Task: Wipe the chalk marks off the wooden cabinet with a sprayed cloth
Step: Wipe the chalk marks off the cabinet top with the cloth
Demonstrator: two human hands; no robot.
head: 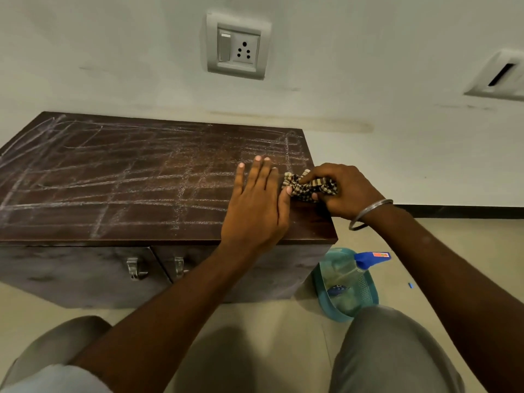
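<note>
right hand (344, 190) grip is clamped on the checked cloth (310, 187) near the cabinet (113, 177) top's right edge; left hand (256, 207) lies flat, fingers apart. chalk marks (119, 180) cover the top, bare floor (453, 251) on the right.

Support surface 1: wooden cabinet (141, 177) top, dark brown, crossed by chalk marks (175, 191).
On cabinet top: left hand (256, 205), flat, near the cabinet's right end; checked cloth (310, 187), bunched, at its right edge.
Support surface 2: floor (453, 239), pale tile.
On floor: cabinet; blue basket (365, 293), just right of the cabinet's front corner.
</note>
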